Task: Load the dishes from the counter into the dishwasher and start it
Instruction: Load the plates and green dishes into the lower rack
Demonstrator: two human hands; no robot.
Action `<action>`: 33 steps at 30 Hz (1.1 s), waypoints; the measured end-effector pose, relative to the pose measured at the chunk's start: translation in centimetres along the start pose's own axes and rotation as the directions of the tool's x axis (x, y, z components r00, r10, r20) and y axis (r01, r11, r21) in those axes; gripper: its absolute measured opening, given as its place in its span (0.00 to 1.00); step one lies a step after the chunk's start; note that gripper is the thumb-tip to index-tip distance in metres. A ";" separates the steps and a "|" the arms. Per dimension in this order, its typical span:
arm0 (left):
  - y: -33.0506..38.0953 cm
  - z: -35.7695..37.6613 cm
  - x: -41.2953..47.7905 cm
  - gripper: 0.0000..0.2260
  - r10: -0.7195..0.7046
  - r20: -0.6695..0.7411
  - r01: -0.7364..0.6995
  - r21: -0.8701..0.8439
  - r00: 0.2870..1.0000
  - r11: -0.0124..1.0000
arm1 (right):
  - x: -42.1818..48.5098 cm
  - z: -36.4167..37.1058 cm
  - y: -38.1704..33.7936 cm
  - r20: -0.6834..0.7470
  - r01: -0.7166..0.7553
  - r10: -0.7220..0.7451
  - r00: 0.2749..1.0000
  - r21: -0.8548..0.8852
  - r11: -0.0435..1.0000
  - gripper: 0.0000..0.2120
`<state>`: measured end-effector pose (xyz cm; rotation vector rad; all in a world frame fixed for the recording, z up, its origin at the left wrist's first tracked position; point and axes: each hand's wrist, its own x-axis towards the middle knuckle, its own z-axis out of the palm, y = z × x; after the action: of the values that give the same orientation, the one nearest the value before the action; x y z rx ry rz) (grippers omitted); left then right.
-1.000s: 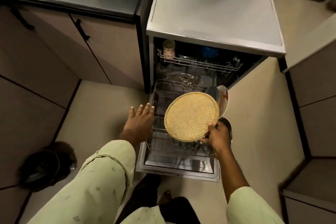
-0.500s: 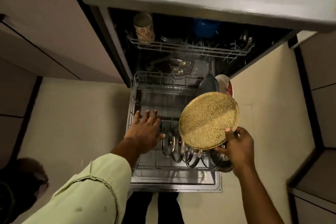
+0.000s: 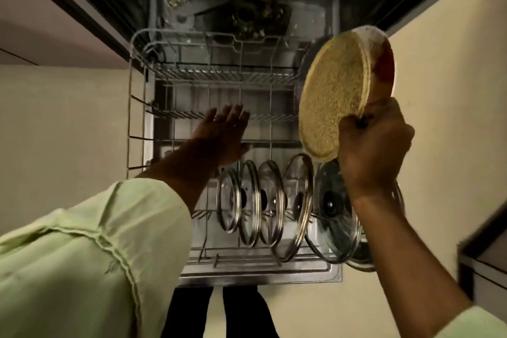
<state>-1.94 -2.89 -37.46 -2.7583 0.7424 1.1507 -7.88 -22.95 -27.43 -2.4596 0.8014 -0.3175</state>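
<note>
The step in hand looks like loading a single dish. The right grip [image 3: 373,145] has its fingers curled round the lower edge of the speckled plate [image 3: 333,96] and holds it on edge, tilted, above the right side of the rack [image 3: 131,107], not yet seated between any tines. A white and red plate [image 3: 385,63] shows just behind it at the rack's right rear; whether the two touch I cannot tell. The left grip [image 3: 219,134] holds nothing: its fingers are straight and spread, palm down over the middle of the rack, and I cannot tell whether it touches the wires. A row of glass lids [image 3: 263,200] stands on edge along the rack's front, the largest partly hidden behind the right wrist and just below the speckled plate. Tine rows show across the rack's middle and rear. The next move, I judge, calls for lowering the plate edge-first into a slot at the rack's right middle, behind the lids and ahead of the white plate, upright enough for the tines to catch it and clear of the lid rims. Pushing the rack in, shutting the door and starting the machine all remain.
</note>
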 end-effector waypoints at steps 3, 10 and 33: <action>1.2 1.6 2.1 0.35 0.014 0.015 -0.013 -0.044 1.000 0.999 | 0.7 1.1 0.5 -0.011 0.021 -0.021 1.000 -0.030 0.999 0.06; 3.2 2.6 5.5 0.36 -0.019 0.063 0.026 -0.114 0.998 0.993 | 2.4 1.6 0.0 -0.039 0.110 -0.113 0.993 -0.079 0.991 0.04; 2.6 1.9 7.4 0.43 -0.009 0.138 0.023 -0.103 0.990 0.994 | 6.2 7.6 -0.2 0.126 0.087 -0.044 0.991 -0.359 0.929 0.13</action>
<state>0.10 -7.79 -43.55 -2.7253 0.6616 1.3981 -0.01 -23.41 -33.23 -2.8251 0.7866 -0.0491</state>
